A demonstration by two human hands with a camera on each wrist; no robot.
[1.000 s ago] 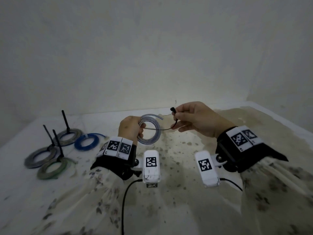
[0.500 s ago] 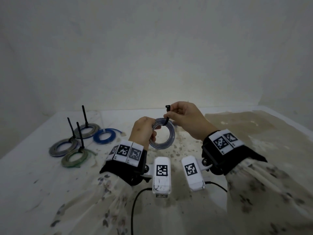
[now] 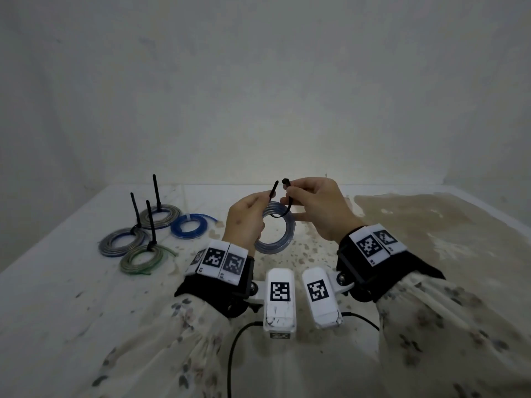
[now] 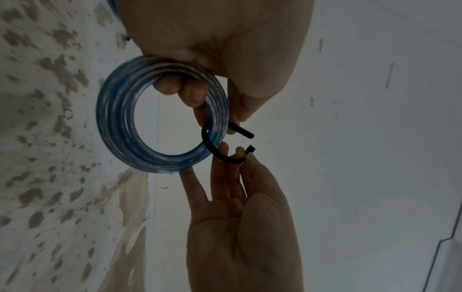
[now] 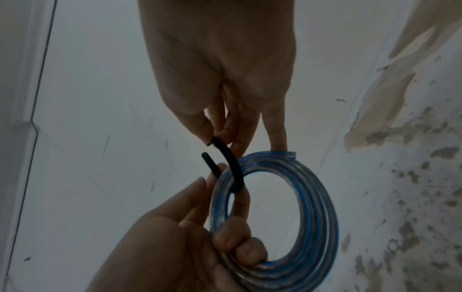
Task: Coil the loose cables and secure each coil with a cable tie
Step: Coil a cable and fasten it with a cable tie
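A coil of clear, blue-tinted cable [image 3: 271,248] hangs upright above the table. My left hand [image 3: 253,214] grips its upper left side with curled fingers. A black cable tie [image 3: 288,206] passes through the coil's hole and bends round its strands. Thumb and forefinger of the left hand also pinch the tie's pointed tail. My right hand [image 3: 298,202] pinches the tie just below its head. The two ends stand a little apart above the coil. The left wrist view shows the coil [image 4: 115,122] and the tie [image 4: 212,146] curved as an unclosed loop. In the right wrist view the tie [image 5: 232,162] crosses the coil [image 5: 320,207].
At the left of the table lie three coils with black ties sticking up: a grey one [image 3: 122,242], a green one [image 3: 142,258] and a far grey one [image 3: 162,216]. A blue coil [image 3: 189,226] lies beside them. The white table cover [image 3: 86,311] is stained brown at the right.
The right hand brought the tie's head back from the right to above the coil. The left thumb and forefinger took hold of the tail, so both ends now stand up.
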